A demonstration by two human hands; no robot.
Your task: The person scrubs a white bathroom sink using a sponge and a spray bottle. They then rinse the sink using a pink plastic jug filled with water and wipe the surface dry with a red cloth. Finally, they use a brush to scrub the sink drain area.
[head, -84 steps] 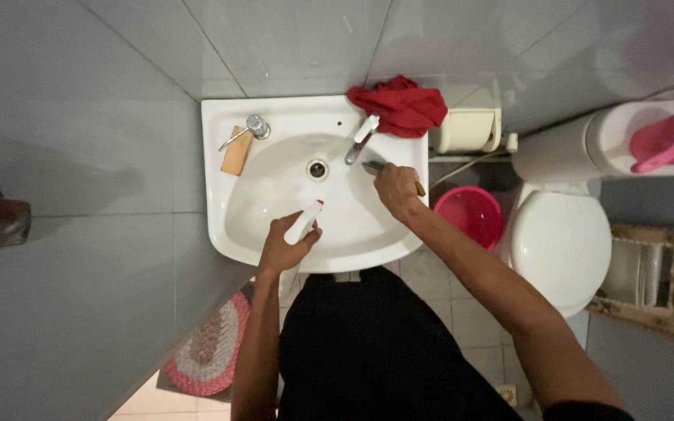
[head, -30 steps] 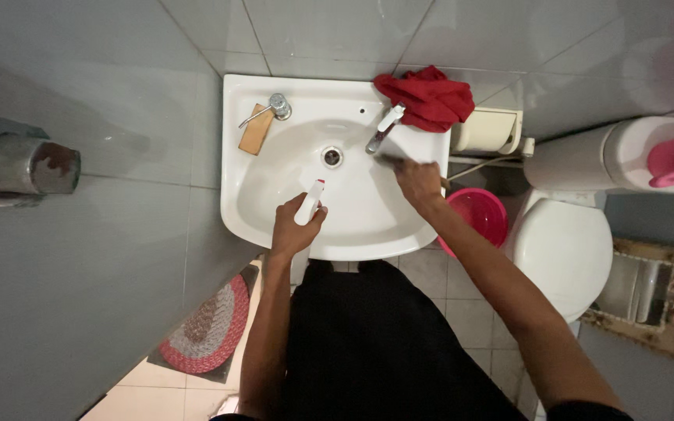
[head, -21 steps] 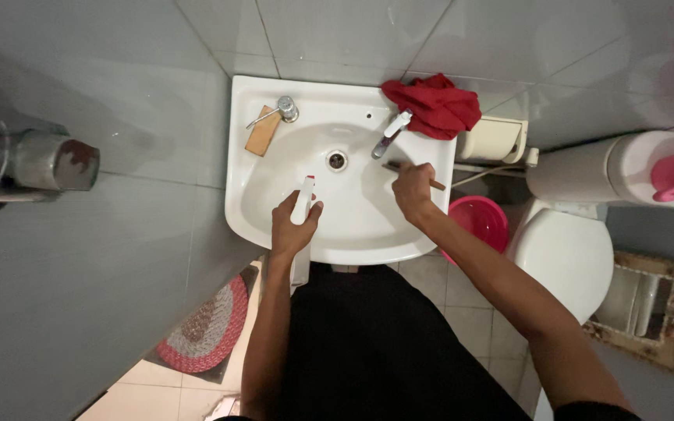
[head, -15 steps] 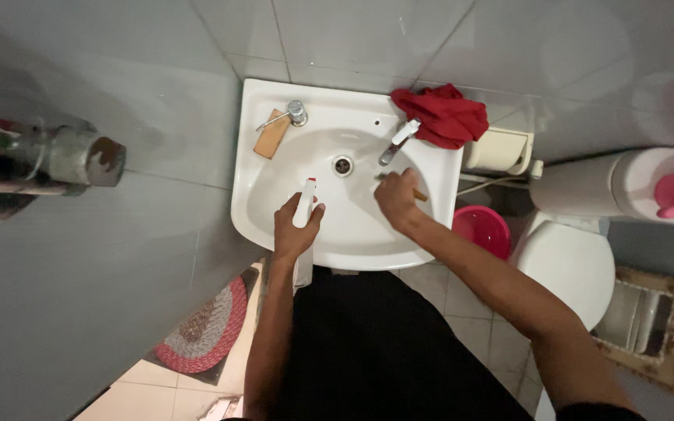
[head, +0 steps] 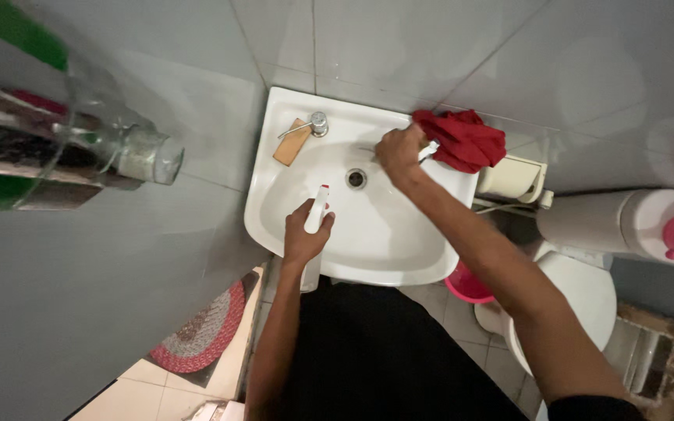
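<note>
Right hand sits at the far right rim of the sink, fingers clenched over the tap with any tool hidden, while left hand grips the spray bottle upright at the near edge, nozzle pointing far toward the drain.

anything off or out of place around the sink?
A crumpled red cloth is heaped on the back right corner of the sink, spilling over the rim beside the tap. The soap bar lies askew by the left fitting.
</note>
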